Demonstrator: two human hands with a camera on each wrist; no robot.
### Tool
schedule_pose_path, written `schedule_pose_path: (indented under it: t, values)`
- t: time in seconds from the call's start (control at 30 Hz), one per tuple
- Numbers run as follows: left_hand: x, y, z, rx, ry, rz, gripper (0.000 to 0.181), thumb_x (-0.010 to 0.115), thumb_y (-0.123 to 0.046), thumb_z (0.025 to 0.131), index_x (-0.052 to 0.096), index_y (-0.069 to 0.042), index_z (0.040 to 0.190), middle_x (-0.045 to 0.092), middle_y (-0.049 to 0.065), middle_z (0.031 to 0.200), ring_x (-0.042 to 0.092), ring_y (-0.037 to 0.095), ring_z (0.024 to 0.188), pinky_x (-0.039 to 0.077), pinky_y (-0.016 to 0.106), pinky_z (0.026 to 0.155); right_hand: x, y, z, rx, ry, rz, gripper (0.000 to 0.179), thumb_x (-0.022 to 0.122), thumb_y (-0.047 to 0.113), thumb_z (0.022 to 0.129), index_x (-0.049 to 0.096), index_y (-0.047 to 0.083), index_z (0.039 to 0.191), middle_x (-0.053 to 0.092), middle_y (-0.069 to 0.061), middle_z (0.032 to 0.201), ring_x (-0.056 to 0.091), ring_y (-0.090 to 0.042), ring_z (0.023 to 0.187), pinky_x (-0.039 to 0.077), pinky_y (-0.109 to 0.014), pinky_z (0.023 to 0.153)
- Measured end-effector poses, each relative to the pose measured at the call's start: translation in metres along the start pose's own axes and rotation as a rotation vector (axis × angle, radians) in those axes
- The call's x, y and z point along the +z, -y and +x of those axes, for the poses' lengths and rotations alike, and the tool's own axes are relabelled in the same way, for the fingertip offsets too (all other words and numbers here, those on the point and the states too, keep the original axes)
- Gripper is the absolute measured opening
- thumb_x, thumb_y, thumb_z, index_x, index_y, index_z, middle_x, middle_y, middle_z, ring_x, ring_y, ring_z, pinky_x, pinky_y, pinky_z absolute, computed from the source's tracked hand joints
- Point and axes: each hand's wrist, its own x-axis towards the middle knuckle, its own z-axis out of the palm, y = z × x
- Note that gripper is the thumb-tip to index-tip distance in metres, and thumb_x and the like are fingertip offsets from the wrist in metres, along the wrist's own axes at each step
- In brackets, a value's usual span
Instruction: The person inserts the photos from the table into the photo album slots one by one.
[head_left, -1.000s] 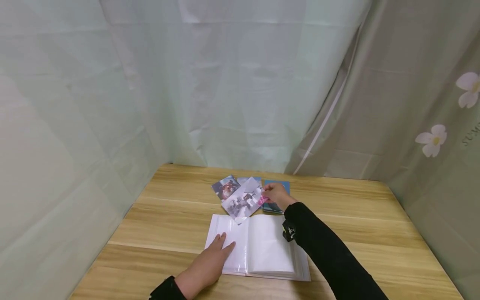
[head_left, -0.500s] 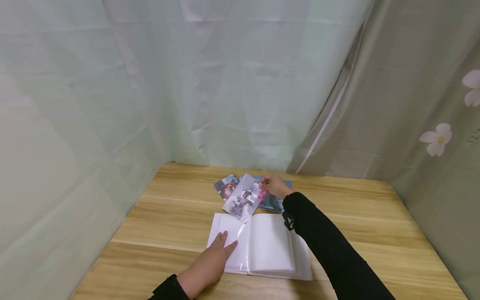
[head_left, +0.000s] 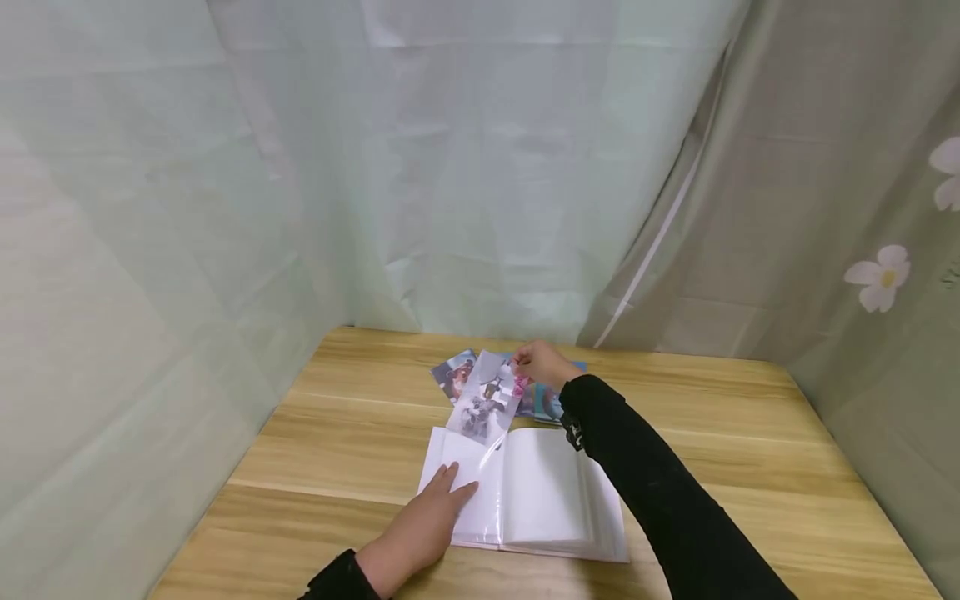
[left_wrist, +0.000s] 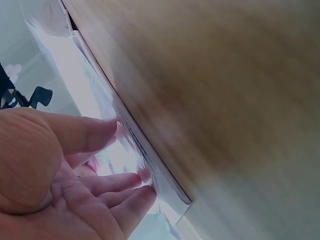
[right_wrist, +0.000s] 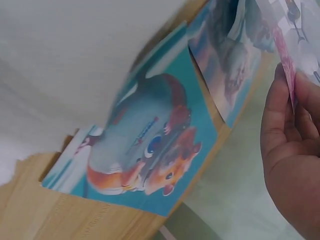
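An open photo album [head_left: 546, 492] with white pages and clear sleeves lies near the front of the table. My left hand [head_left: 423, 521] rests on its left page, fingers spread; in the left wrist view the fingertips [left_wrist: 137, 180] touch the shiny clear film. Between thumb and fingers, my right hand [head_left: 546, 365] pinches a pale photo print [head_left: 482, 408] with grey figures and a pink patch, by its upper right edge. The print slants down toward the album, its lower end overlapping the top of the left page.
Behind the album lie more prints: one with a brown animal [head_left: 452, 377] at the left, and a teal cartoon one [right_wrist: 145, 145] at the right, partly under my right arm. The wooden table [head_left: 315, 467] meets hanging curtains [head_left: 480, 208] at its back and sides.
The print in my right hand has turned more upright and its lower end has come in line with the left page's top edge. My left hand stays on the page.
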Motion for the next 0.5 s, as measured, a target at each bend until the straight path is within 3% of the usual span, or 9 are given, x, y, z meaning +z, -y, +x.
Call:
schedule_pose_path:
  t: [0.23,0.4,0.5]
  values:
    - [0.001,0.000,0.000,0.008,-0.020,0.011,0.044,0.053,0.010,0.093,0.063,-0.003,0.133,0.044,0.035,0.144,0.043,0.050,0.134,0.045,0.057,0.102,-0.003,0.002,0.008,-0.037,0.061,-0.077,0.011,0.065,0.002,0.094,0.073,0.001,0.103,0.071,-0.010,0.096,0.068,-0.017,0.081,0.058,-0.030,0.070]
    - [0.000,-0.001,-0.001,0.013,-0.030,0.016,0.045,0.054,0.011,0.091,0.064,-0.004,0.132,0.046,0.034,0.143,0.044,0.050,0.133,0.046,0.057,0.101,0.001,0.013,0.006,0.013,0.076,-0.107,0.016,0.065,0.002,0.096,0.073,0.002,0.110,0.072,-0.012,0.107,0.069,-0.020,0.091,0.058,-0.032,0.075]
    - [-0.001,-0.001,-0.001,0.013,-0.035,0.016,0.045,0.054,0.011,0.090,0.064,-0.004,0.132,0.046,0.034,0.143,0.044,0.050,0.133,0.046,0.057,0.100,0.005,0.016,0.006,0.015,0.075,-0.146,0.016,0.064,0.001,0.096,0.073,0.002,0.109,0.072,-0.012,0.106,0.068,-0.020,0.088,0.057,-0.030,0.074]
